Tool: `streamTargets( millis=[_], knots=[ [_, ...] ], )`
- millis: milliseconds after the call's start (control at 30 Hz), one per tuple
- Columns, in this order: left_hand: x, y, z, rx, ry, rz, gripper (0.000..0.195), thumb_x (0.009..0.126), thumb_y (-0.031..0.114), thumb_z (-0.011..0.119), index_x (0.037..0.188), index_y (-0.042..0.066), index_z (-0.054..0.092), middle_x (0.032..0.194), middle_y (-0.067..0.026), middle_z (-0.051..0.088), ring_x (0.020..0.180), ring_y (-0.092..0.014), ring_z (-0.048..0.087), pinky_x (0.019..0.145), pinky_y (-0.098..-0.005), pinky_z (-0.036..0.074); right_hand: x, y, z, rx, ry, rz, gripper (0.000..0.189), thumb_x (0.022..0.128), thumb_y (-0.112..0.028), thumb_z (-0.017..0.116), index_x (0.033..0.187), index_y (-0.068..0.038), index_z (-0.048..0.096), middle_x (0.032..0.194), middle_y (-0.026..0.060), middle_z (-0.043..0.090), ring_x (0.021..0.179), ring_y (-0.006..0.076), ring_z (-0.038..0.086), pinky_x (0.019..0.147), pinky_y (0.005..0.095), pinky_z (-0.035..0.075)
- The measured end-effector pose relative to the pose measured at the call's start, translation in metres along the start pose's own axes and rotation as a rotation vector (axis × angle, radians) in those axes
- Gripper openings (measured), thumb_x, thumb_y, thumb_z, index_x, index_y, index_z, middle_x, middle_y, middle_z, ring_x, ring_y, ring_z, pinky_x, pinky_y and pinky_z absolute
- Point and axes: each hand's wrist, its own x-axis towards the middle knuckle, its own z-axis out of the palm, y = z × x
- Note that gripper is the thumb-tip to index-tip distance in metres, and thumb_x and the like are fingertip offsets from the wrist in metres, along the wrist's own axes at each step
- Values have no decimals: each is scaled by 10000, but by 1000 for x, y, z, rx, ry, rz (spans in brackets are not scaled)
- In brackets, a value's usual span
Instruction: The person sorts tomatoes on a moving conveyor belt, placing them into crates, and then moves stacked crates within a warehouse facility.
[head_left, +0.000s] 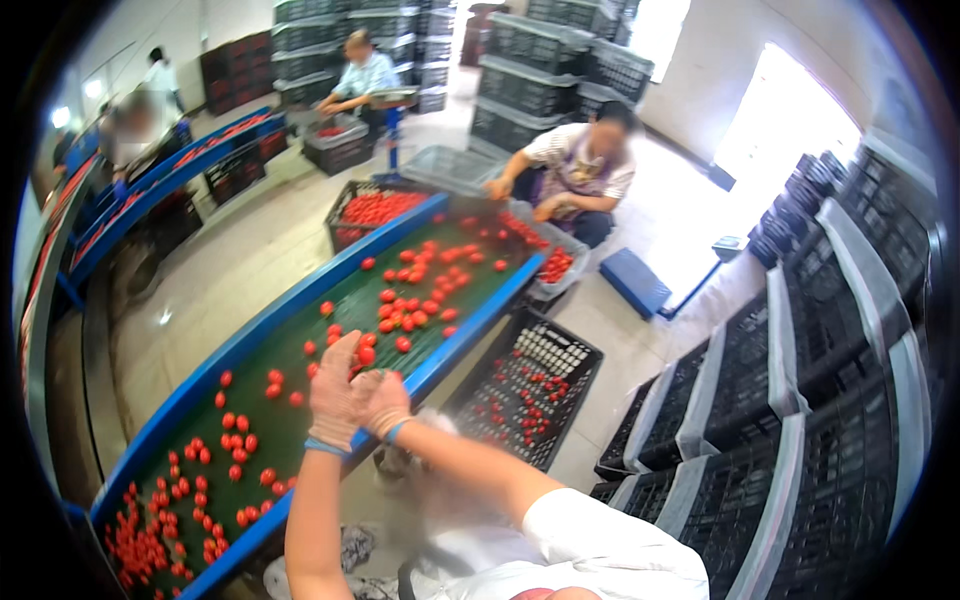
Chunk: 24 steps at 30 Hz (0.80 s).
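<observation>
Both my hands wear thin pale gloves with blue bands at the wrists. They are side by side over a green conveyor belt (281, 345), close to its near blue rail (469, 341). My left hand (332, 401) reaches its fingers beside several small red tomatoes (365, 355). Pressed near it, my right hand (381, 405) has curled fingers, with a bit of red and green at its fingertips. Whether either hand grips a tomato cannot be made out. More loose tomatoes (409, 315) lie farther up the belt, and a dense group (142, 544) covers its lower left end.
Below the near rail, a black crate (559, 337) holds scattered tomatoes. A co-worker (577, 172) crouches at the belt's far end beside a lined crate (577, 259). Stacked lined crates (735, 375) rise at right. A blue platform scale (635, 283) stands on the floor.
</observation>
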Motion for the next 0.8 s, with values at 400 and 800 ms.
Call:
streamTargets(
  millis=[400,800],
  knots=[
    [-62,-14,-166,558,-414,-764,415,872,462,555,1024,103,695,1001,-169,679,987,-338,631,844,-424,486,11,-24,-5,12,-83,-32,206,767,-234,554,615,-122,637,655,96,651,648,244,654,610,394,494],
    [-106,-57,-159,83,-668,-625,313,949,310,543,1072,46,658,999,-85,649,868,-176,594,828,-299,483,-4,-31,5,255,126,-149,147,781,-246,639,721,-116,601,771,56,632,796,273,616,757,407,469]
  ],
)
